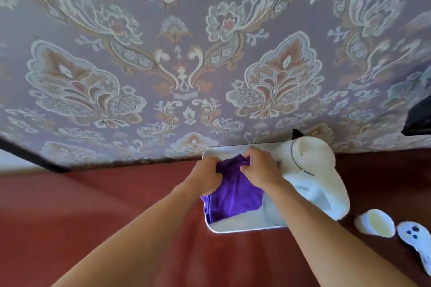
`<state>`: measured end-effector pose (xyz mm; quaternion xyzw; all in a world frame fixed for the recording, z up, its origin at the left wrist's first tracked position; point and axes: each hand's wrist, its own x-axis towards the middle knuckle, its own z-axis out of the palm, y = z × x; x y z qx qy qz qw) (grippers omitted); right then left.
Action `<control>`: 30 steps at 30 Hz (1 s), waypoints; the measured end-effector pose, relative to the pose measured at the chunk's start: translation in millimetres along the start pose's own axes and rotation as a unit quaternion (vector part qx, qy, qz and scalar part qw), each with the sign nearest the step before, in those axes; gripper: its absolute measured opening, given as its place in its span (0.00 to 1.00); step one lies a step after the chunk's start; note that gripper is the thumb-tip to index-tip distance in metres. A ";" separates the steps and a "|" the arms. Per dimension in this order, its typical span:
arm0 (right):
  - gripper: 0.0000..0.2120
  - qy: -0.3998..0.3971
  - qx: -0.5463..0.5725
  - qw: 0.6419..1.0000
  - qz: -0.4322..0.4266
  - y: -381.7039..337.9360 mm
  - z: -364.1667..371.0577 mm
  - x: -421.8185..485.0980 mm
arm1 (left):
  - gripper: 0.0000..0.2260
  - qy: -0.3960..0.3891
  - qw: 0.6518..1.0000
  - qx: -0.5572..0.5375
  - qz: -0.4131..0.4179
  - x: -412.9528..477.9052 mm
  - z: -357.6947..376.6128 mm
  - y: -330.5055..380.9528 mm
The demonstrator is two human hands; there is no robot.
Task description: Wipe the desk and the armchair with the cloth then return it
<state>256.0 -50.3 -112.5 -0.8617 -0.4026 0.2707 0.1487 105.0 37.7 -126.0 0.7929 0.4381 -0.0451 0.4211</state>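
We see left hand (205,176) and right hand (261,168) both gripping the purple cloth (235,198) over a white tray (233,227); white jug (312,170) beside it.

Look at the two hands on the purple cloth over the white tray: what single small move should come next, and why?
Probably lift the purple cloth straight up off the white tray. Both the left hand and the right hand already pinch its bunched top edge, while its lower part lies on the tray. The white kettle stands close beside the right hand, so rising clear of it seems safest.
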 end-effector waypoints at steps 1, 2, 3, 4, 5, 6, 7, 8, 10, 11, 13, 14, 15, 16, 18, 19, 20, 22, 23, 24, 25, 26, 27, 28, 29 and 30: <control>0.12 -0.009 -0.026 1.000 -0.001 0.1 7.1 3.9 | 0.16 0.001 1.000 0.014 -0.004 2.2 5.5 -2.9; 0.12 -0.018 -0.049 0.999 0.000 -0.2 13.2 6.5 | 0.16 0.002 0.999 0.032 -0.007 3.6 10.2 -5.2; 0.12 -0.023 -0.068 0.997 -0.001 -0.8 18.3 8.8 | 0.16 0.006 0.999 0.051 -0.004 5.0 14.2 -6.6; 0.12 -0.025 -0.082 0.996 -0.001 -1.1 22.3 10.2 | 0.16 0.011 0.997 0.071 0.002 6.5 17.2 -7.0; 0.12 -0.022 -0.091 0.996 -0.002 -0.9 25.8 11.5 | 0.16 0.022 0.996 0.091 0.012 8.4 20.6 -7.5; 0.12 -0.016 -0.097 0.995 -0.001 -0.4 28.4 12.6 | 0.16 0.035 0.992 0.116 0.023 10.1 23.4 -7.8; 0.12 -0.007 -0.105 0.994 -0.002 0.5 30.4 13.8 | 0.16 0.054 0.987 0.148 0.037 12.4 26.6 -8.5; 0.13 0.001 -0.115 0.993 -0.004 1.0 32.3 14.7 | 0.16 0.072 0.978 0.190 0.051 14.1 29.2 -9.0; 0.15 0.014 -0.139 0.990 -0.015 2.2 37.3 16.1 | 0.19 0.109 0.944 0.301 0.084 17.6 33.3 -11.4; 0.16 0.019 -0.153 0.988 -0.019 2.5 40.6 16.6 | 0.22 0.126 0.923 0.351 0.097 19.3 34.6 -13.3; 0.19 0.033 -0.193 0.980 -0.034 2.7 47.4 18.1 | 0.27 0.154 0.895 0.407 0.100 22.0 35.5 -15.4; 0.19 0.048 -0.214 0.974 -0.047 3.1 50.7 19.7 | 0.29 0.167 0.888 0.417 0.095 23.6 35.8 -16.2; 0.18 0.064 -0.234 0.968 -0.061 3.4 53.0 21.7 | 0.29 0.176 0.884 0.424 0.089 25.4 36.0 -16.8; 0.17 0.077 -0.248 0.963 -0.070 3.2 54.2 23.5 | 0.28 0.181 0.881 0.429 0.081 26.2 35.7 -16.7; 0.17 0.094 -0.260 0.957 -0.087 4.6 54.9 26.0 | 0.21 0.184 0.881 0.430 0.074 27.0 36.5 -17.7; 0.18 0.102 -0.263 0.955 -0.091 6.0 54.6 26.3 | 0.18 0.182 0.885 0.424 0.067 26.5 37.2 -18.4; 0.18 0.103 -0.265 0.954 -0.095 7.1 52.7 24.8 | 0.16 0.177 0.890 0.416 0.062 24.8 37.3 -18.5; 0.19 0.085 -0.272 0.952 -0.110 9.5 47.6 19.7 | 0.13 0.158 0.899 0.404 0.062 19.0 34.7 -18.0; 0.18 0.067 -0.277 0.952 -0.116 10.7 44.9 14.4 | 0.14 0.143 0.905 0.396 0.060 13.8 32.5 -17.0; 0.18 0.051 -0.277 0.952 -0.123 11.3 41.9 7.3 | 0.15 0.124 0.911 0.389 0.056 6.9 29.5 -15.1; 0.20 0.038 -0.268 0.955 -0.123 10.0 37.6 -0.5 | 0.17 0.105 0.917 0.382 0.044 -0.2 24.8 -11.4; 0.22 0.027 -0.257 0.959 -0.118 8.3 32.3 -9.0 | 0.20 0.088 0.922 0.375 0.031 -9.6 18.3 -5.8; 0.24 0.014 -0.241 0.964 -0.110 6.0 25.6 -17.8 | 0.22 0.071 0.927 0.368 0.014 -20.5 10.8 0.6; 0.26 0.001 -0.229 0.968 -0.103 2.3 18.2 -25.6 | 0.23 0.058 0.931 0.361 0.000 -31.2 2.2 7.9; 0.28 -0.013 -0.217 0.970 -0.104 -1.1 10.4 -34.9 | 0.24 0.047 0.937 0.345 -0.012 -42.1 -5.5 13.2; 0.28 -0.026 -0.206 0.973 -0.103 -4.9 1.2 -44.9 | 0.25 0.036 0.946 0.321 -0.021 -56.4 -13.3 20.2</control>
